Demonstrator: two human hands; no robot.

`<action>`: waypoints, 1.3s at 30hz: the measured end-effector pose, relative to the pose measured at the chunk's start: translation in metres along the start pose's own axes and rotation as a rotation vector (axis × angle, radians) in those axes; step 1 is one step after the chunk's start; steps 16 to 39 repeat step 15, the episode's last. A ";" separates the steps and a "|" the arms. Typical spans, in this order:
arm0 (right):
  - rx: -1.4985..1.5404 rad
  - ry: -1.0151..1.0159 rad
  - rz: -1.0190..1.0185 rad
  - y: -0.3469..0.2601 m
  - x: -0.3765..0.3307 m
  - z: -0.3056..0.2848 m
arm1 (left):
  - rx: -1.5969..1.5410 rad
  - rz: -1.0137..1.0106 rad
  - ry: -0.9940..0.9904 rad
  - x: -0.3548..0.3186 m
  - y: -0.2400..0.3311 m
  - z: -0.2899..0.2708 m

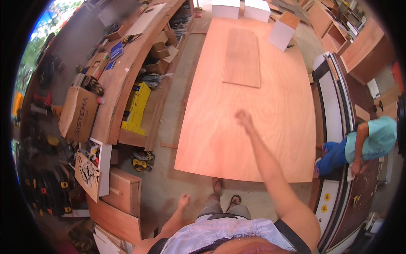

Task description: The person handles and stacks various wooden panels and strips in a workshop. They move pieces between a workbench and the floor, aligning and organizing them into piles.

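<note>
A large pale plywood sheet (203, 127) lies flat before me, its near edge close to my legs. Over its middle reaches my right hand (242, 117), the arm stretched out; the fingers look bent but are blurred, and whether they touch the wood I cannot tell. Farther away, a smaller rectangular wooden panel (241, 59) rests on the sheet, apart from my hand. My left hand (184, 200) hangs low beside my body, left of the sheet's near edge, with its fingers curled in and nothing visible in them.
A white box-like piece (284, 33) with a wooden top stands at the sheet's far right. Along the left runs a workbench (122, 72) with a cardboard box (76, 112); a yellow power tool (142, 161) sits below. At right, a person in a turquoise shirt (370, 137) sits beside a dark bench.
</note>
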State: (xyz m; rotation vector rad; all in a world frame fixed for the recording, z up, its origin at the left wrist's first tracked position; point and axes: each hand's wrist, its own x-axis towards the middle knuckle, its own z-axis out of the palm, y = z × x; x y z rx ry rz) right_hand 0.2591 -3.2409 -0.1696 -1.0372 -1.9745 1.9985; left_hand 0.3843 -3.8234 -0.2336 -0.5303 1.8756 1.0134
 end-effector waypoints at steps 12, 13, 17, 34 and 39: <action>-0.488 -0.473 0.731 0.287 -0.382 -0.020 | -0.421 0.073 0.100 -0.092 -0.096 0.067; -0.531 -0.455 0.713 0.289 -0.389 -0.037 | -0.447 0.055 0.120 -0.104 -0.114 0.076; -0.612 -0.473 0.680 0.289 -0.397 -0.059 | -0.520 0.029 0.165 -0.132 -0.151 0.098; -0.612 -0.473 0.680 0.289 -0.397 -0.059 | -0.520 0.029 0.165 -0.132 -0.151 0.098; -0.612 -0.473 0.680 0.289 -0.397 -0.059 | -0.520 0.029 0.165 -0.132 -0.151 0.098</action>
